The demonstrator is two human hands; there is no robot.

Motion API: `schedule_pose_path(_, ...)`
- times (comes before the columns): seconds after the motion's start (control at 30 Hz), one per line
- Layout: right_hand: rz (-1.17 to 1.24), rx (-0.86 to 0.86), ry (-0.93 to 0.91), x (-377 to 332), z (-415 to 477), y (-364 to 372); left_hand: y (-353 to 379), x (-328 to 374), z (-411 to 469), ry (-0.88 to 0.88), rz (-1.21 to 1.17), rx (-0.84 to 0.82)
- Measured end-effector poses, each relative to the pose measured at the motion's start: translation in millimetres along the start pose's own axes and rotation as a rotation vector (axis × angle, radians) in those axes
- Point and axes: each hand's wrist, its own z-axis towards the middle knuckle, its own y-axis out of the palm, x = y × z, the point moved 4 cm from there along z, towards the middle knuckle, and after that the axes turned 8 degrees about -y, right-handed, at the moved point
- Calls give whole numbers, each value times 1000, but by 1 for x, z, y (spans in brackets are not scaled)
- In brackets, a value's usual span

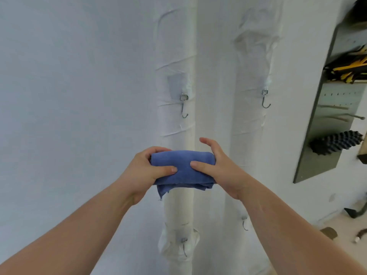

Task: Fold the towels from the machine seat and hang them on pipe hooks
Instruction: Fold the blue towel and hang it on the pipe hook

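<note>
**Folded blue towel held up before two hooked pipes**

The left hand grips the left end of the folded blue towel, with fingers curled behind it and the thumb in front. The right hand pins the right end with its thumb, fingers loosely spread behind. Beyond, against a white wall, the left pipe and right pipe, both wrapped white, each carry two metal hooks: upper left hook, upper right hook, lower left hook, lower right hook.

Bright, even, soft daylight fills the scene, with only faint shadows and no glare. Wide-angle distortion bends the white wrapped pipes and smears the grey pegboard panel at the right edge.
</note>
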Motion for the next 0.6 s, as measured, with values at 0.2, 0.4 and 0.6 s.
schedule_pose_path(0.2,0,212,-116,-28,29,-24,-9,41,17,64,181,22)
schedule_pose_path(0.4,-4,210,-312,-67,40,-33,-10,73,23,101,194,41)
schedule_pose_path(0.6,8,218,-455,-136,75,-50,-27,156,34,358,-11,257)
